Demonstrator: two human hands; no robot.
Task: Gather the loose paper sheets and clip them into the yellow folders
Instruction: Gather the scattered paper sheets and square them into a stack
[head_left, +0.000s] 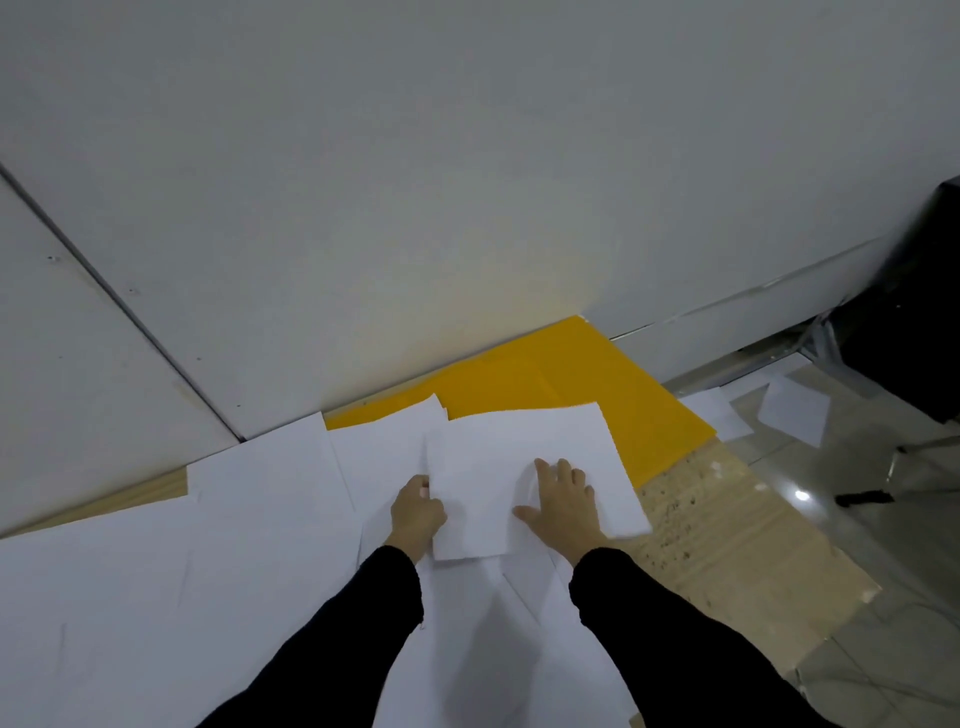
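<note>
Many loose white paper sheets (218, 530) cover the wooden table, overlapping each other. A yellow folder (587, 384) lies flat at the far edge against the wall, partly under the sheets. A small stack of white sheets (498, 467) lies on top, overlapping the folder's near edge. My left hand (415, 512) grips the stack's left edge with curled fingers. My right hand (558, 499) lies flat on the stack with its fingers spread. Both arms wear black sleeves.
A grey wall (467, 182) rises right behind the table. The bare wooden table top (727, 551) shows at the right. Beyond its edge, two white sheets (789, 410) lie on the glossy floor, beside a black object (914, 322) with metal legs.
</note>
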